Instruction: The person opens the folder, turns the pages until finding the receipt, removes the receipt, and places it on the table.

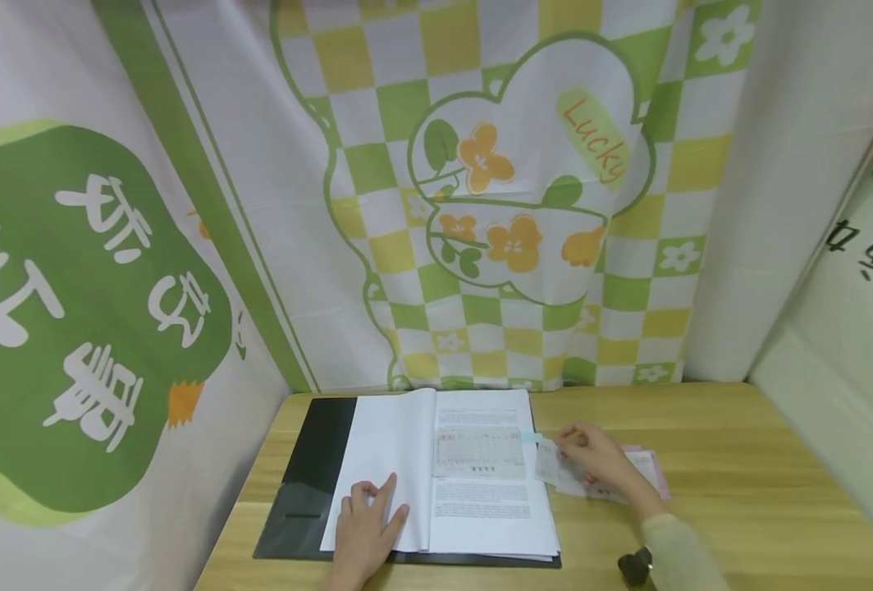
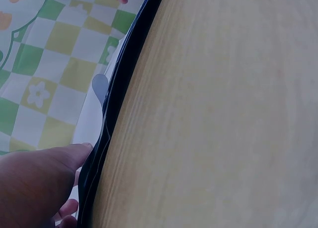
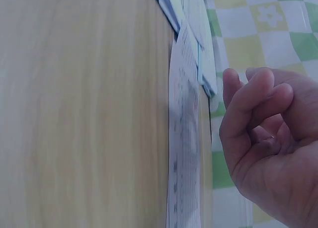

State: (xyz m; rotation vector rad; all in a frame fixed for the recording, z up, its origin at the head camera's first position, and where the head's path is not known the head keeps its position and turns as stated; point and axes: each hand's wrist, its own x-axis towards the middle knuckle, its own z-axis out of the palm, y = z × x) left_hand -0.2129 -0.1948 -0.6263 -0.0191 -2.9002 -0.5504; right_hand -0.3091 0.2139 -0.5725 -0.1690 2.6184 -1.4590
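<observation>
A black folder (image 1: 303, 484) lies spread on the table with white sheets inside. My left hand (image 1: 363, 525) rests on the blank left-hand page (image 1: 388, 443), fingers spread. On the printed right-hand page (image 1: 481, 533) lies a pale form slip (image 1: 479, 453), and a light blue strip (image 1: 532, 438) sticks out past the page edge. My right hand (image 1: 595, 455) hovers over several printed slips (image 1: 565, 478) right of the folder. Its fingers (image 3: 243, 109) are loosely curled, with nothing visible between them in the right wrist view.
The wooden table (image 1: 761, 492) extends to the right of the slips. Behind it hangs a checkered curtain (image 1: 510, 328); printed cloth (image 1: 89, 312) covers the left side. A small black device (image 1: 634, 566) is at the right wrist.
</observation>
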